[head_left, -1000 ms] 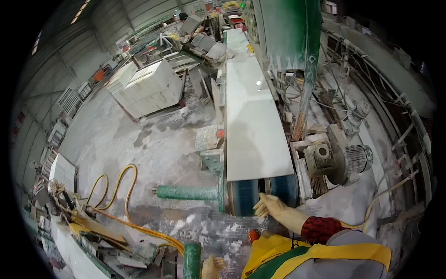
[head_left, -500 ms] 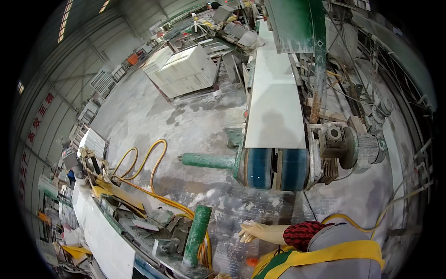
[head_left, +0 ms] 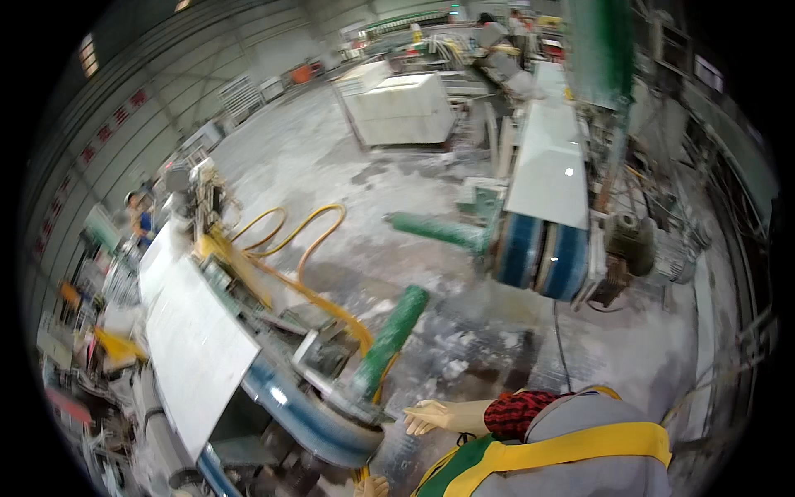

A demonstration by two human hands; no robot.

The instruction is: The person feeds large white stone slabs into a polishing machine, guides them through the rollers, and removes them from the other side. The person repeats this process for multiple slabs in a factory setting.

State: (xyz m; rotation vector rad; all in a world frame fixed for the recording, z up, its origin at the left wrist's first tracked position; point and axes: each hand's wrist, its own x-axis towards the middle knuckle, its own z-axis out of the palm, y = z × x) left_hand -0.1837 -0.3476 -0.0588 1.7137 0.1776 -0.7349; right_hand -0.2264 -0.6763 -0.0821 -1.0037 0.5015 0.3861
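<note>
My right hand (head_left: 429, 417), in a pale covering that looks like a glove, reaches leftward below the red-and-black sleeve (head_left: 513, 416). Its fingers are stretched out and hold nothing. Just left of the fingertips, apart from them, is the rounded end of a blue conveyor belt (head_left: 327, 427). A green cylinder (head_left: 396, 341) juts out beside that belt. On the conveyor lies a white slab (head_left: 203, 344), its near corner overhanging the gap. Only a little of my left hand (head_left: 373, 487) shows at the lower edge; its fingers are mostly cut off.
Across the wet floor (head_left: 364, 224) stands another conveyor with a white slab (head_left: 546, 178) and blue belts (head_left: 520, 250). Yellow hose (head_left: 319, 302) loops on the floor. A stack of white slabs (head_left: 402, 112) stands farther back. A person in blue (head_left: 142, 219) is at the far left.
My view has swung left, so the surroundings shift rightward and more of the left conveyor and its blue belt shows. My right hand appears slightly farther left, its fingers still stretched out.
</note>
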